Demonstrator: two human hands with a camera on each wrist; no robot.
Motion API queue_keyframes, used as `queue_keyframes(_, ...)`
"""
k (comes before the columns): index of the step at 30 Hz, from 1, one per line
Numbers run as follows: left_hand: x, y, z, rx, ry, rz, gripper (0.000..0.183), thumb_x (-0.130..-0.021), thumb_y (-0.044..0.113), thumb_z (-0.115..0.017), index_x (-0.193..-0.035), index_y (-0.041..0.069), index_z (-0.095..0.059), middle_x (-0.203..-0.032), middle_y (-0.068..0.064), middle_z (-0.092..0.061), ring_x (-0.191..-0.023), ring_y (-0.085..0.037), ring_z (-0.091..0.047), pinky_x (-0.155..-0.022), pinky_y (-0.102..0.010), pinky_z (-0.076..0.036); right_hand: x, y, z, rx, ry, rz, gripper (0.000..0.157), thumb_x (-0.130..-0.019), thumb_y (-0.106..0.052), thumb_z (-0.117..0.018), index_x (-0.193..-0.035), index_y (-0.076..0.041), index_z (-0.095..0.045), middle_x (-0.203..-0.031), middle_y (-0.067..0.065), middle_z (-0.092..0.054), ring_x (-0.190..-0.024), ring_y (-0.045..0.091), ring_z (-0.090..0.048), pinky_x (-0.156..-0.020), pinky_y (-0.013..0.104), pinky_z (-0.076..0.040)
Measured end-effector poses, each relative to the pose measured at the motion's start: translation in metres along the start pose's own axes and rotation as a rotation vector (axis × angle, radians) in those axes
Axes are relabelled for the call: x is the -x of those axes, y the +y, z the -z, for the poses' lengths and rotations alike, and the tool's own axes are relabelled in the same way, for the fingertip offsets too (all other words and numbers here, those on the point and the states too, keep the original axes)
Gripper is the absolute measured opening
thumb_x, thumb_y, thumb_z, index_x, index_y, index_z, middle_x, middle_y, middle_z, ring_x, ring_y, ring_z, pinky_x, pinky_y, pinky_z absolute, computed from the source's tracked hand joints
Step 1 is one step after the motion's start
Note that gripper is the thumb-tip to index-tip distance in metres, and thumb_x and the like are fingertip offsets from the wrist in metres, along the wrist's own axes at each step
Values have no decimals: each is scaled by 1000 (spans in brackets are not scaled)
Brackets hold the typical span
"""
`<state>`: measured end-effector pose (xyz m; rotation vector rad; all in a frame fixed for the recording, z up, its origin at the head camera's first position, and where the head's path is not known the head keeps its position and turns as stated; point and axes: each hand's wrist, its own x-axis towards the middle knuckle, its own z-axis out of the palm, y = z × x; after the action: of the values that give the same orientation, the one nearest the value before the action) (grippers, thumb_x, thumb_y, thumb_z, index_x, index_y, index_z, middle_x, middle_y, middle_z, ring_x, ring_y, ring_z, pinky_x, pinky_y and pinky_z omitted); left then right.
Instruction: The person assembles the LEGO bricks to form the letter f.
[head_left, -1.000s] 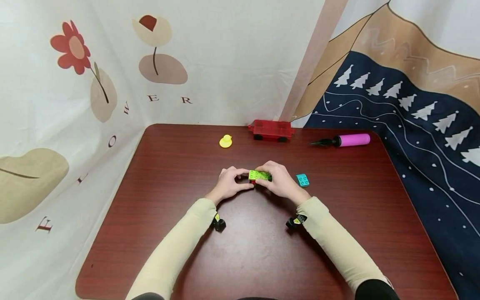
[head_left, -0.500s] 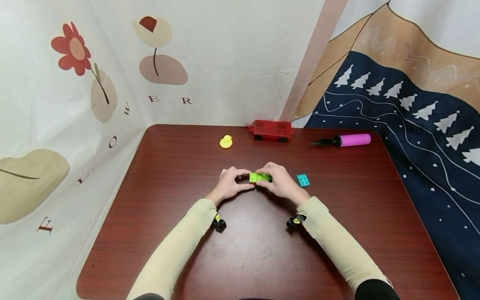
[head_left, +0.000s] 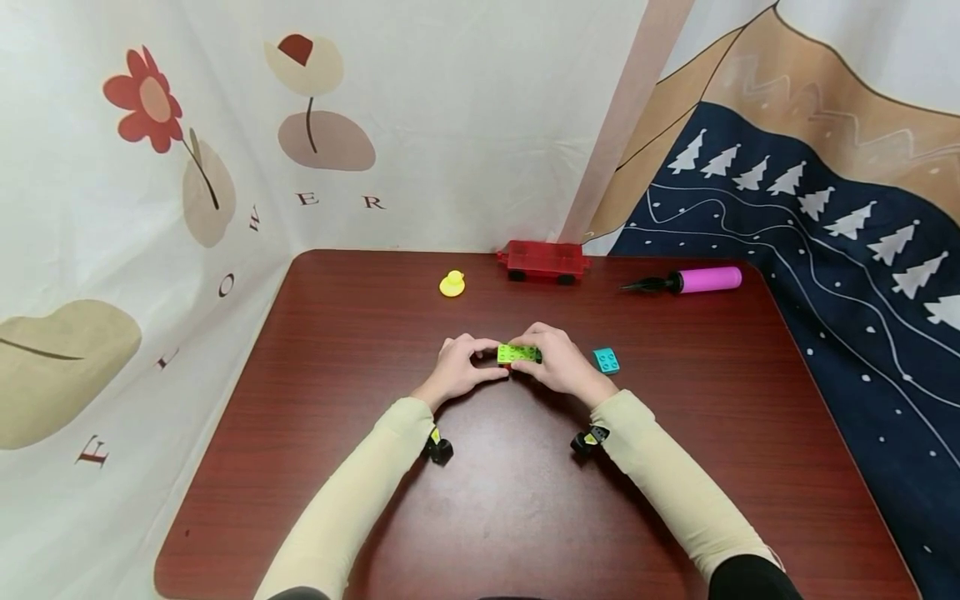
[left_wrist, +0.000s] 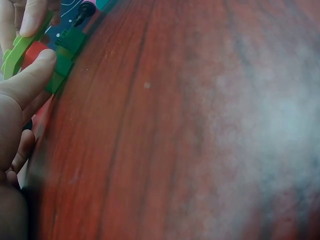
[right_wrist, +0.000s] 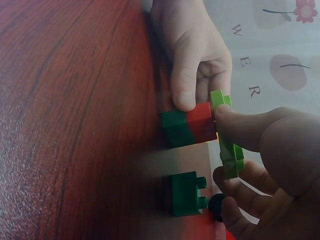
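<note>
A lime green brick [head_left: 517, 354] lies over a small stack, a red brick [right_wrist: 201, 123] on top of a dark green brick [right_wrist: 176, 129]. My left hand [head_left: 459, 364] grips this stack, thumb on its near side. My right hand [head_left: 557, 360] pinches the lime brick between thumb and fingers; in the right wrist view its thumb [right_wrist: 245, 125] presses near the stack end. The lime brick's other end overhangs a separate dark green studded brick [right_wrist: 185, 194], with a gap between them. To the right of my right hand lies a teal brick [head_left: 606, 360].
Along the back of the brown table [head_left: 360, 292] stand a yellow rubber duck [head_left: 452, 283], a red toy wagon [head_left: 543, 260] with black wheels and a pink hand pump [head_left: 708, 280]. Printed curtains [head_left: 450, 125] hang behind and beside the table.
The lime brick has moved slightly toward me, then a touch back left. The red brick under it, nearly covered half a second ago, shows again. Both hands stay almost in place.
</note>
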<state>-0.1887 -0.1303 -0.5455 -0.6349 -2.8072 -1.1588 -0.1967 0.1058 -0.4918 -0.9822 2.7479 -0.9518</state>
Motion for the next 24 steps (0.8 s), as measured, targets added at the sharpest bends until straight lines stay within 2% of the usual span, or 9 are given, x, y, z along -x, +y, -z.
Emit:
queue_keyframes(17, -1, -1, -1, -6, -3, 2, 44, -82, 38, -92, -121, 21, -80, -87, 5, -65, -82, -12, -50, -83, -40, -31, -1, -2, -1, 25, -14, -9, 35, -96, -25, -80, -129, -12, -76, -110, 4, -66, -94, 17, -62, -75, 33, -53)
queue_keyframes(24, -1, 1, 0, -8, -3, 4, 44, -81, 38, -92, -119, 21, -80, -91, 7, -70, -83, -11, -51, -84, -41, -32, -1, -4, -1, 41, -7, -6, 35, -96, -27, -80, -127, -12, -77, -110, 4, -66, -94, 17, -63, -75, 34, -54)
